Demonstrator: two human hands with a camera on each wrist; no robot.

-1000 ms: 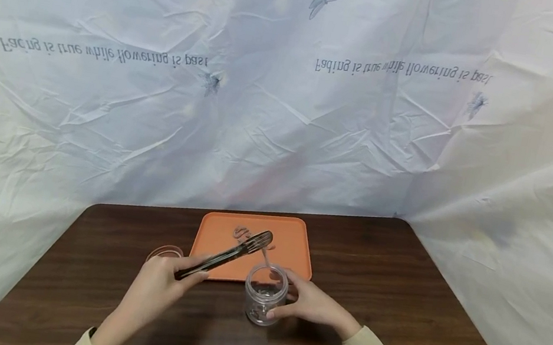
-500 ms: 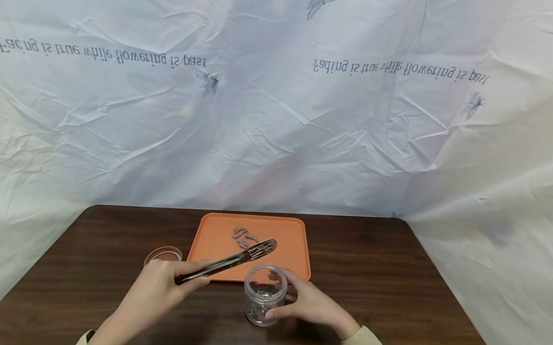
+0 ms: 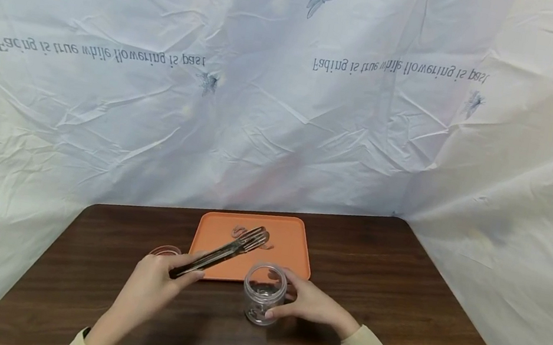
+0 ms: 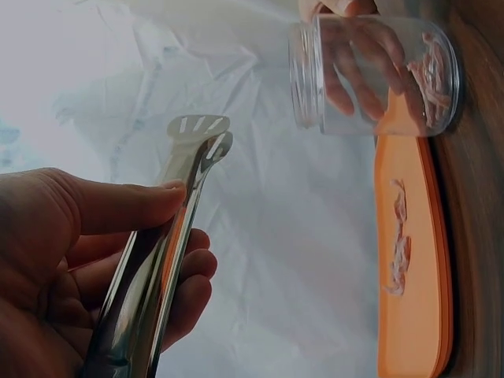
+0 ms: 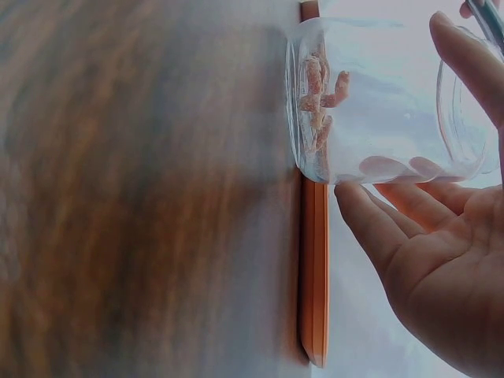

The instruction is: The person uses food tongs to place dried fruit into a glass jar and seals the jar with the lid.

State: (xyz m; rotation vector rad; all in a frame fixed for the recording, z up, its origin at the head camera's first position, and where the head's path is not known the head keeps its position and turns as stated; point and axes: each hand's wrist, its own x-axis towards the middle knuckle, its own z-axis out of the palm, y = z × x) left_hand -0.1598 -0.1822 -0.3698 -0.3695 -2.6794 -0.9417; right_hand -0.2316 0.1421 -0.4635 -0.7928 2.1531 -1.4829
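The left hand (image 3: 153, 282) pinches the tongs (image 3: 221, 254), thumb on one arm, fingers on the other; their tips hang over the tray (image 3: 292, 261), nothing visible between them. The right hand (image 3: 312, 306) curves round the jar (image 3: 257, 293), upright near the tray, with pieces (image 5: 315, 102) at its bottom. The strips (image 4: 399, 264) on the tray look light, soft, perhaps slippery, best nipped mid-length; the jar, probably light and stiff, is best held by its side.

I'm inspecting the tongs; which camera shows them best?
The left wrist: the tongs appear largest there, slotted ends distinct. The head view shows them smaller, partly against the orange tray; the right wrist view catches only a sliver at top right.
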